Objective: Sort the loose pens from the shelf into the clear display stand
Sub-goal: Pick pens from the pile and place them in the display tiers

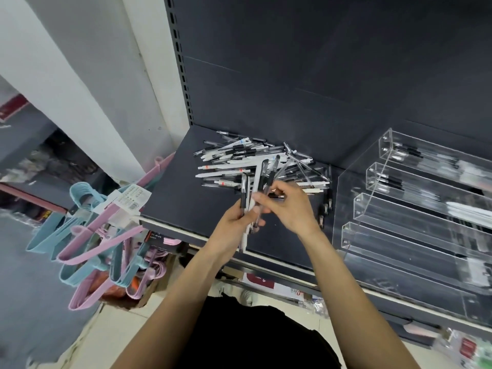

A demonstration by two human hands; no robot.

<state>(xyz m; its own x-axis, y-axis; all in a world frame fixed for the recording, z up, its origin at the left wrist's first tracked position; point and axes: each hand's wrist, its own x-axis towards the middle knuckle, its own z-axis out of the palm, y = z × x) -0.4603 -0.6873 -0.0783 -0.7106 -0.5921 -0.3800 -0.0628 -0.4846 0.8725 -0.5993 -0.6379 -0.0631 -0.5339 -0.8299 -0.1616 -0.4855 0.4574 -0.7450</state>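
A heap of loose pens (239, 158), black-and-clear ones mixed with white ones, lies on the dark shelf (173, 198). My left hand (237, 222) grips a bundle of several pens (249, 187) that stand upright above the shelf's front part. My right hand (290, 206) is beside it and pinches one of those pens near the top of the bundle. The clear display stand (394, 209) sits to the right on the same shelf, with stepped rows; its upper rows hold some pens.
Pink and blue hangers (87, 235) hang from a rail off the shelf's left end. A few pens (326, 206) lie between the heap and the stand. A lower shelf (292, 286) with packaged goods runs beneath. The dark back panel rises behind.
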